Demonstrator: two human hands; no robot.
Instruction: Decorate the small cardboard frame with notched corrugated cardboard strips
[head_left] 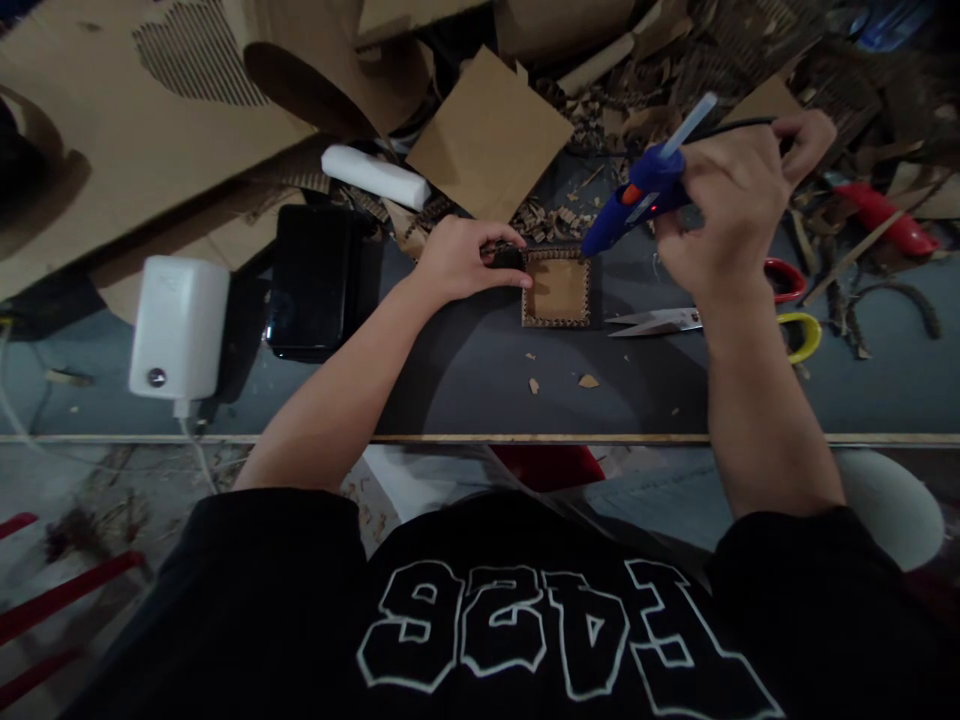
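Observation:
A small square cardboard frame with a corrugated border lies on the dark grey table. My left hand pinches a small dark piece at the frame's upper left corner, fingers closed. My right hand grips a blue glue gun with a clear glue stick sticking out its back. The gun's nozzle points down-left at the frame's upper right corner.
Scissors with red and yellow handles lie right of the frame. A black box and a white power adapter sit to the left. A white roll, cardboard sheets and scraps crowd the back. Red-handled pliers lie far right.

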